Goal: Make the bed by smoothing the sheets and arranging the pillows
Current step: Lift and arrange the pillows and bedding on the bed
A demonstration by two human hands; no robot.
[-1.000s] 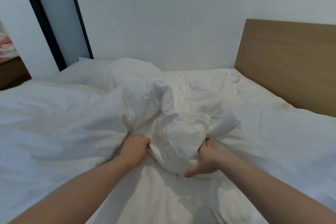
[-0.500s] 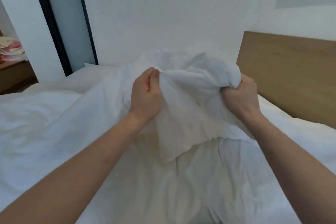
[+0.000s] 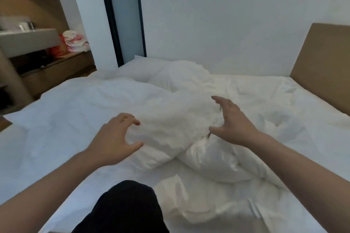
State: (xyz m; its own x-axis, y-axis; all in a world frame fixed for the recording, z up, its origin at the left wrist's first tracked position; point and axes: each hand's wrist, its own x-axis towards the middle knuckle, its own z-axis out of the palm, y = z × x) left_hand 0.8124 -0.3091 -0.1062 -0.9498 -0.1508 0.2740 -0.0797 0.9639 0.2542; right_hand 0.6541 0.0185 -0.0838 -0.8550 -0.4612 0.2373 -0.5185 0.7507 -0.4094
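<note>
A crumpled white duvet (image 3: 176, 128) lies bunched in the middle of the bed, blurred by motion. My left hand (image 3: 115, 138) hovers at its left side with fingers spread and loosely curved, holding nothing. My right hand (image 3: 233, 121) is at the bunch's right side, fingers and thumb spread apart, also empty. A white pillow (image 3: 181, 72) lies at the far side against the wall. The white sheet (image 3: 47, 138) covers the mattress around the bunch. My knee in dark trousers (image 3: 125, 208) rests on the near part of the bed.
A wooden headboard (image 3: 325, 58) stands at the right. White wall runs behind the bed, with a dark-framed panel (image 3: 125, 17) at the left. Beyond the bed's left edge are a wooden shelf unit (image 3: 47, 66), a grey counter (image 3: 28, 41) and folded pink-and-white cloth (image 3: 75, 41).
Both hands had lifted the bunched duvet up; now they have let it go and it has dropped onto the bed in front of them. The view has swung left.
</note>
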